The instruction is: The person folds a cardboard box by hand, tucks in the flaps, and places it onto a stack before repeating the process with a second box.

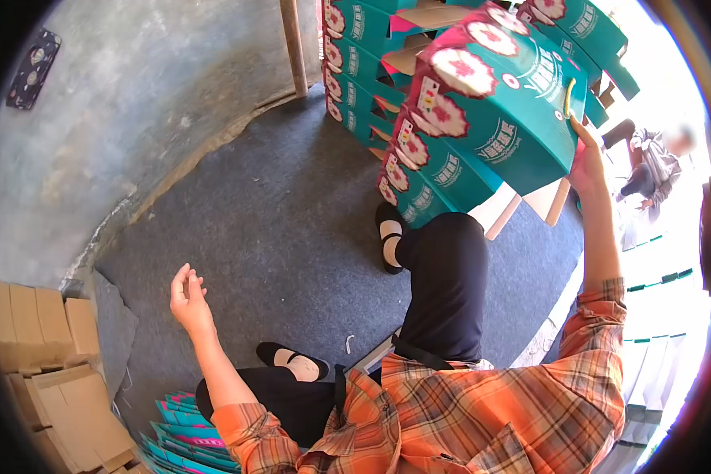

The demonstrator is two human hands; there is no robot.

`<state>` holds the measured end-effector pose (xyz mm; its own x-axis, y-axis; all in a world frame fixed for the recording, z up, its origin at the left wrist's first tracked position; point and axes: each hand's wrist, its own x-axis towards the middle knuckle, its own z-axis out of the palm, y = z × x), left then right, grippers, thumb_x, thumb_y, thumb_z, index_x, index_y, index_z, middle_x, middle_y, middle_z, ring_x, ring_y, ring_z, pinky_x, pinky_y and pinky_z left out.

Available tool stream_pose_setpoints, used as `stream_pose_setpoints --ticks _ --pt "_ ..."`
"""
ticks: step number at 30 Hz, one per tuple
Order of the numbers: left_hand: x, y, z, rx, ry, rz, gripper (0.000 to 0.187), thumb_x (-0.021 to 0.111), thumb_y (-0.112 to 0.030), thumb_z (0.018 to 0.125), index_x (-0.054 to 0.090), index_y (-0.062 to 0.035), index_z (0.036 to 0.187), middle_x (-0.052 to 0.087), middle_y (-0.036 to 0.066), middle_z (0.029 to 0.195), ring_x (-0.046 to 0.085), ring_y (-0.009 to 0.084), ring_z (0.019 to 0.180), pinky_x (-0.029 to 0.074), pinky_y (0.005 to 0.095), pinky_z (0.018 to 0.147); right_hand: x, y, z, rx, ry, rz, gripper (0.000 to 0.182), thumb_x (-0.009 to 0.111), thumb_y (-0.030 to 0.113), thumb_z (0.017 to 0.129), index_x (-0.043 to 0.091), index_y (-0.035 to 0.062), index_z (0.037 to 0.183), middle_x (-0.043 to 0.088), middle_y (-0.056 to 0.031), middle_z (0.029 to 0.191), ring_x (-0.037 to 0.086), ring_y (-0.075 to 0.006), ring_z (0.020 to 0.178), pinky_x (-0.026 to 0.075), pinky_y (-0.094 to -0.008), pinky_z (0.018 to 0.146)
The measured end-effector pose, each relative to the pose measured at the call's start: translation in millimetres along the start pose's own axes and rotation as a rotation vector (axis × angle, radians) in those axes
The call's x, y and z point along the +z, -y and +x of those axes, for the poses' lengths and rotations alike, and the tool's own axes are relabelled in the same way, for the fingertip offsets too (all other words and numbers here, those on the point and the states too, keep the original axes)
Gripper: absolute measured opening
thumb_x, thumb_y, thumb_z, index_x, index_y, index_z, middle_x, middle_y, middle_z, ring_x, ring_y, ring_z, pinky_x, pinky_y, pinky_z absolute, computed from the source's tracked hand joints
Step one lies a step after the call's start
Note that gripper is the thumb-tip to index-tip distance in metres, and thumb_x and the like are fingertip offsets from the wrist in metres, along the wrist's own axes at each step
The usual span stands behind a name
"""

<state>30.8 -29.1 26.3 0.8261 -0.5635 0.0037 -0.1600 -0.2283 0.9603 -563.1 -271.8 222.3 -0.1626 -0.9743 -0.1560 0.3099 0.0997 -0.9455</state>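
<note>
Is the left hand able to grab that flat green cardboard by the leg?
Probably yes: the left hand looks empty, the flat green cardboard lies near that arm, and its visible edges look uncovered.

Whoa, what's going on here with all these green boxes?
Someone's right hand is holding a green-and-red box by its edge, next to a stack of similar boxes. The left hand holds nothing, out over the dark floor. Flat green-and-pink pieces are piled near one leg, with brown cardboard beyond. Another person sits in the bright background.
</note>
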Motion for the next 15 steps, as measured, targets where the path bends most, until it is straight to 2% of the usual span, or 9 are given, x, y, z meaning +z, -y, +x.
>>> stream_pose_setpoints --ticks 1,3,4,5,7,8,13,15 --pt "0.0 1.1 0.7 -0.002 -0.006 0.002 0.026 0.056 -0.012 0.095 0.063 -0.0059 0.119 0.064 0.006 0.110 0.062 0.0128 0.094 0.051 0.0263 0.076 -7.4 -0.7 7.0 0.004 0.005 -0.001 0.033 0.056 0.024 0.094 0.058 0.0007 0.118 0.068 -0.0128 0.107 0.069 -0.0211 0.091 0.056 -0.0356 0.080" --pt "0.3 4.2 2.9 0.012 0.045 0.047 0.026 0.056 -0.010 0.095 0.063 -0.0062 0.120 0.064 0.005 0.108 0.062 0.0124 0.091 0.051 0.0261 0.076 -22.5 -6.7 23.1 0.164 -0.028 -0.076 0.036 0.059 0.031 0.093 0.062 0.0031 0.115 0.069 -0.0123 0.106 0.068 -0.0223 0.092 0.056 -0.0388 0.082" --pt "1.1 4.9 2.7 0.011 0.041 0.047 0.026 0.056 -0.010 0.095 0.063 -0.0062 0.120 0.064 0.005 0.108 0.062 0.0124 0.091 0.051 0.0261 0.076 -19.8 -15.1 29.1 0.134 -0.097 -0.042 0.041 0.061 0.039 0.091 0.064 0.0041 0.112 0.069 -0.0118 0.105 0.068 -0.0234 0.091 0.056 -0.0399 0.081" --pt "2.3 5.1 1.5 0.018 0.048 0.058 0.026 0.055 -0.009 0.094 0.063 -0.0063 0.119 0.064 0.005 0.108 0.062 0.0122 0.090 0.051 0.0260 0.075 -19.6 -19.8 32.9 0.136 -0.095 -0.041 0.041 0.061 0.039 0.091 0.064 0.0041 0.112 0.069 -0.0118 0.105 0.068 -0.0234 0.091 0.056 -0.0399 0.081" --pt "3.5 7.8 0.0 0.025 0.056 0.075 0.026 0.055 -0.009 0.094 0.063 -0.0063 0.119 0.064 0.005 0.108 0.062 0.0121 0.088 0.051 0.0258 0.074 -20.3 -30.7 38.3 0.146 -0.089 -0.075 0.050 0.074 0.048 0.077 0.067 0.0029 0.099 0.069 -0.0120 0.090 0.069 -0.0240 0.081 0.059 -0.0435 0.073" --pt "3.8 9.5 -0.2 0.047 0.063 0.086 0.026 0.055 -0.008 0.094 0.064 -0.0063 0.118 0.064 0.005 0.107 0.061 0.0121 0.088 0.051 0.0259 0.074 -20.1 -35.3 40.5 0.176 -0.110 -0.043 0.051 0.075 0.049 0.077 0.066 0.0035 0.099 0.069 -0.0129 0.092 0.068 -0.0255 0.084 0.058 -0.0464 0.075" --pt "0.9 21.0 2.2 0.114 0.098 0.120 0.025 0.057 -0.005 0.092 0.065 -0.0051 0.115 0.063 0.006 0.103 0.062 0.0137 0.089 0.051 0.0265 0.075 -18.6 -42.3 44.0 0.182 -0.071 -0.055 0.053 0.074 0.051 0.077 0.067 0.0034 0.099 0.069 -0.0123 0.093 0.067 -0.0235 0.083 0.058 -0.0449 0.076" --pt "1.2 27.6 4.8 0.211 0.101 0.154 0.024 0.058 -0.003 0.090 0.066 -0.0045 0.112 0.063 0.006 0.101 0.063 0.0156 0.088 0.051 0.0278 0.075 -22.7 -40.8 46.2 0.196 -0.028 -0.043 0.053 0.074 0.051 0.077 0.067 0.0033 0.099 0.069 -0.0118 0.093 0.066 -0.0228 0.083 0.058 -0.0445 0.076"
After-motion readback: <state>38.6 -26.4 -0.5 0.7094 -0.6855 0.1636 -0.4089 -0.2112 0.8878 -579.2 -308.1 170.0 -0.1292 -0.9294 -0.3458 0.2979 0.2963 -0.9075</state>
